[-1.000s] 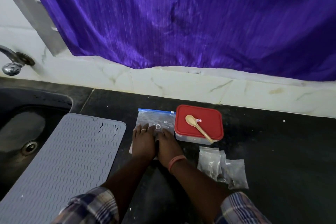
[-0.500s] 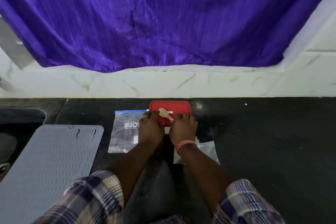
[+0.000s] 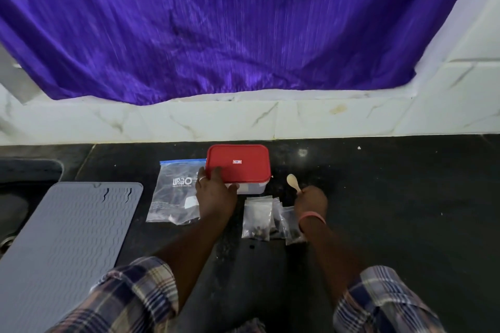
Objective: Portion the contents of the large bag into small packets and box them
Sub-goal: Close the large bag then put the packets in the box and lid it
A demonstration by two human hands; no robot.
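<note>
A clear box with a red lid (image 3: 238,162) stands on the black counter (image 3: 392,197). My left hand (image 3: 215,193) grips its front left corner, fingers on the lid and thumb on the box wall. To the box's left lies the large zip bag (image 3: 174,192) with a blue seal and dark contents at its bottom. My right hand (image 3: 311,199) holds a small wooden spoon (image 3: 293,182) by the handle, right of the box, bowl pointing away. Several small clear packets (image 3: 266,220) with dark contents lie between my hands.
A grey ribbed silicone mat (image 3: 70,238) lies at the left, partly over a dark sink (image 3: 24,178). A white marble backsplash (image 3: 270,119) and a purple curtain (image 3: 216,24) close the back. Bare counter extends to the right.
My right hand has lifted the spoon off the red lid and carried it to the right of the box. My left hand now grips the box's front left corner.
</note>
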